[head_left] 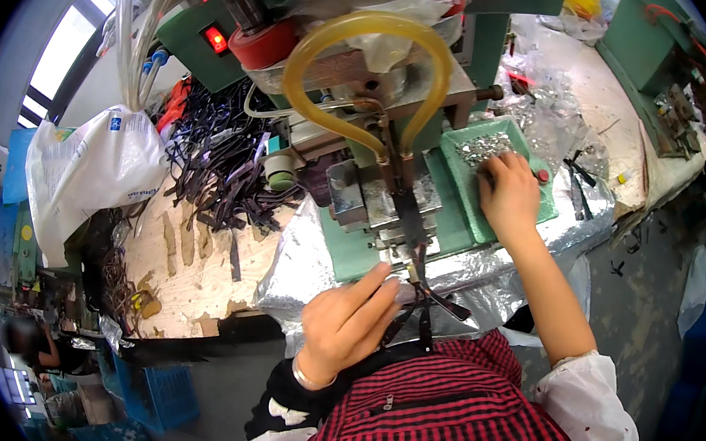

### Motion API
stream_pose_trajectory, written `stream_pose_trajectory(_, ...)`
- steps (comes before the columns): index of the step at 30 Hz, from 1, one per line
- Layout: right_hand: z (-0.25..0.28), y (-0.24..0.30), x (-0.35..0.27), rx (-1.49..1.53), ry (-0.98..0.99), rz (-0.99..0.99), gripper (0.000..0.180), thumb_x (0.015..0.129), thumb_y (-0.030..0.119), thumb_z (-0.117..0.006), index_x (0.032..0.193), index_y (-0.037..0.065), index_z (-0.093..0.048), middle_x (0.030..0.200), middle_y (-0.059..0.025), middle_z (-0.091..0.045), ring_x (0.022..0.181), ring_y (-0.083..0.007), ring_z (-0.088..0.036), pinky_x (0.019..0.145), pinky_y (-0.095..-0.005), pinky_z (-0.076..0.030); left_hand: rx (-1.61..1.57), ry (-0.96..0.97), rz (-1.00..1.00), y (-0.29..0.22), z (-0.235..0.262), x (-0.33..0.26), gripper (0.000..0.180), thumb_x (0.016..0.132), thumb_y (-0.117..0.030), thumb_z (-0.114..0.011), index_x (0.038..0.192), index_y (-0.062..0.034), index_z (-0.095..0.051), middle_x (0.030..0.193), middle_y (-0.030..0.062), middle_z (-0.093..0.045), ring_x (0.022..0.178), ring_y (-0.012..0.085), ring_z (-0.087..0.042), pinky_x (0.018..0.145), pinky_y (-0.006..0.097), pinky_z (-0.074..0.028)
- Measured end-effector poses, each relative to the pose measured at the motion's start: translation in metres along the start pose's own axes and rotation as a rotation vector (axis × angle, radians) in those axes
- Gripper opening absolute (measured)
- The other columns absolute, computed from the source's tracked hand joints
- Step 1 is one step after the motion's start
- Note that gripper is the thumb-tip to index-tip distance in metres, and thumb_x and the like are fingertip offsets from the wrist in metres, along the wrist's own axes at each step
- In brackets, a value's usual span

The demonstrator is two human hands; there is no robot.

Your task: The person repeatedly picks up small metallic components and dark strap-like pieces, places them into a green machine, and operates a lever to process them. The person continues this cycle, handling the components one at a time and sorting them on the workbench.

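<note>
While the left hand (pixel 341 321) has its fingers extended beside black straps (pixel 447 305), lower centre, grip unclear, the right hand (pixel 511 200) curls over silver pieces (pixel 476 148) in a green tray (pixel 467 201), right of centre, fingertips hidden, pinch unclear.

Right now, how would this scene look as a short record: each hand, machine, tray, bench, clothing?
Left hand: fingers extended beside the dark strips at the machine's front; grip unclear
Right hand: over the green tray, fingertips at the metal bits; grip unclear
Machine: yellow tube looped in front, red switch lit
Bench, left: tangled strip pile, white bag
Bench, front: silvery foil
Clothing: red-and-black checked apron
</note>
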State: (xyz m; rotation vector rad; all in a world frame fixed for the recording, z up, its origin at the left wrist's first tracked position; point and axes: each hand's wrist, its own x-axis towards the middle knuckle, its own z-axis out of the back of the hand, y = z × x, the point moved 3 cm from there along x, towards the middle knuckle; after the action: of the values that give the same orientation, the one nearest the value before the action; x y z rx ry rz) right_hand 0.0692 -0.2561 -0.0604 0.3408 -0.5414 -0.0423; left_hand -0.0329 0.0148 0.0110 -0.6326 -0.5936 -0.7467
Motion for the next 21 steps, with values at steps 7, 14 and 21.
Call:
stream_pose_trajectory(7,0.03,-0.021,-0.024,0.24,-0.016,-0.055,0.01,0.078,0.004,-0.069,0.088,0.004,-0.067,0.09,-0.0099,-0.065,0.088,-0.0332,-0.063,0.078,-0.0429,-0.05,0.312,-0.386,0.701,0.084,0.107,-0.046,0.016,0.091,-0.002,-0.066,0.106,0.0007,-0.071,0.097,0.0115,-0.072,0.079,0.0162,-0.065,0.068,0.027,-0.05)
stream_pose_trajectory(14,0.026,-0.012,-0.016,0.097,0.003,-0.004,0.01,0.076,0.009,-0.07,0.086,0.009,-0.069,0.091,-0.0091,-0.063,0.095,-0.032,-0.061,0.081,-0.0439,-0.049,0.606,-0.004,1.027,0.252,0.099,-0.135,0.027,0.087,-0.025,-0.074,0.101,-0.0018,-0.074,0.095,0.0133,-0.07,0.084,0.027,-0.066,0.073,0.037,-0.051)
stream_pose_trajectory(21,0.022,-0.006,-0.018,0.112,-0.093,0.055,0.007,0.083,0.005,-0.066,0.089,0.004,-0.066,0.089,-0.013,-0.066,0.087,-0.0358,-0.062,0.082,-0.0449,-0.049,0.431,0.099,1.163,0.284,0.075,-0.145,0.025,0.072,-0.025,-0.08,0.082,-0.003,-0.074,0.078,0.0173,-0.071,0.077,0.0358,-0.069,0.071,0.043,-0.053)
